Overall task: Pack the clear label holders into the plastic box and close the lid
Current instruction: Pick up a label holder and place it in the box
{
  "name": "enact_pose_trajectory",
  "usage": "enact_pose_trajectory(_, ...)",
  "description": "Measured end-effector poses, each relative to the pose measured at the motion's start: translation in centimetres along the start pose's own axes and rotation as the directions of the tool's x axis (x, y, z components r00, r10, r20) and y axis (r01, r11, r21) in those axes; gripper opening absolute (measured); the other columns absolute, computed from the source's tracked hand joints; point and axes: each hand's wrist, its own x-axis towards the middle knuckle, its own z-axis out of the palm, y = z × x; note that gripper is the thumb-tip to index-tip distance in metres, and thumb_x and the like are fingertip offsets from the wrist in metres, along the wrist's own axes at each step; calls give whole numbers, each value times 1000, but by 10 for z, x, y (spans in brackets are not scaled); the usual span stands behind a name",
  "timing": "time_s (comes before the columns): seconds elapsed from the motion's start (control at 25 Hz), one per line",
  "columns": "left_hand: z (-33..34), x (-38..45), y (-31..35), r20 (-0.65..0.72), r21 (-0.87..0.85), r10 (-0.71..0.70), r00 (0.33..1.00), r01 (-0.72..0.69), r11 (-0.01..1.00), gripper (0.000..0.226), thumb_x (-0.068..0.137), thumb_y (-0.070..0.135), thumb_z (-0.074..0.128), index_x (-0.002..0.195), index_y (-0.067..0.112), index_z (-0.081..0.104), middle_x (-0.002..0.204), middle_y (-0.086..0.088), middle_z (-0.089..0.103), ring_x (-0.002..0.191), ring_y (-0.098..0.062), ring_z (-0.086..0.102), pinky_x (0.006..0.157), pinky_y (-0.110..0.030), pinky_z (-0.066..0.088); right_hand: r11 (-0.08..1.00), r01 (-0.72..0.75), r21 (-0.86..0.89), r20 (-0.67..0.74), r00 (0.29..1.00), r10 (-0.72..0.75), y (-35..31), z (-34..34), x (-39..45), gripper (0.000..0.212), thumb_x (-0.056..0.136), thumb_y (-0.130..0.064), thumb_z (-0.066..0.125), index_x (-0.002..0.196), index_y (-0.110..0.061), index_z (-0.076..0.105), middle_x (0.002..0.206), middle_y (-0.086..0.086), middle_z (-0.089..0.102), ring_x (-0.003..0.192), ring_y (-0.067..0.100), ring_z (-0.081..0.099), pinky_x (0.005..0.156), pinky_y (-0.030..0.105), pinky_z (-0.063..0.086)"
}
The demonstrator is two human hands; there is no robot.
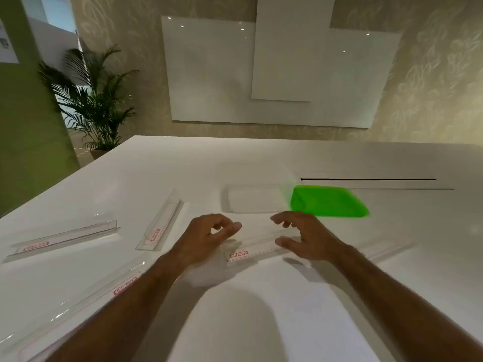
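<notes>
A clear plastic box stands open in the middle of the white table, and its green lid lies just right of it. Several clear label holders with red print lie flat around it. One label holder lies between my hands. My left hand hovers at its left end with fingers loosely curled and nothing in them. My right hand is spread over its right end with the thumb close to its edge. I cannot tell whether it touches.
Other label holders lie at the far left, left of centre, near left and right. A long dark slot runs through the table behind the lid. A potted palm stands beyond the table's left corner.
</notes>
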Motion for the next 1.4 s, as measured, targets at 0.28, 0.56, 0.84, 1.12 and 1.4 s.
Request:
enact_pose_trajectory(0.28,15,-24,-2,18,-116,-59,998,61,991,6,84,22,74,84,26,79,69,12,73,62,1,64,59,-14,47,999,-23,37,21,1000,22,8,11,-6,31,78,-24,73,108,-29,69,87,-13,71,82,2,60,75,11,39)
enact_pose_trajectory(0.56,9,-20,6,-86,-324,-153,984,117,939,10,89,12,71,91,18,80,68,-2,75,56,-11,63,60,-21,52,982,21,188,-99,995,-2,-6,-1,-15,39,74,-30,74,111,-38,63,100,-17,69,85,8,59,71,12,42)
enact_pose_trajectory(0.84,-8,-11,17,80,-621,-344,936,317,717,13,93,6,65,93,5,78,67,-8,68,54,-14,55,57,-27,48,976,201,81,-95,977,-193,-10,-23,-29,75,64,-42,86,129,-22,56,124,-7,55,104,10,57,84,18,48)
enact_pose_trajectory(1.12,-10,-5,21,145,-646,-402,904,394,654,46,96,46,55,96,6,78,82,-8,74,72,-17,67,79,-35,54,972,114,206,-142,986,-86,-7,-29,-28,53,61,-36,89,110,-28,71,103,-9,72,83,10,69,76,27,57)
enact_pose_trajectory(1.4,-12,-9,22,91,-502,-143,986,169,848,65,67,73,66,103,21,79,104,2,77,103,-14,70,91,-30,53,956,15,293,-117,993,20,-11,-37,-24,58,59,-61,80,104,-26,73,99,-25,72,88,3,70,79,13,51)
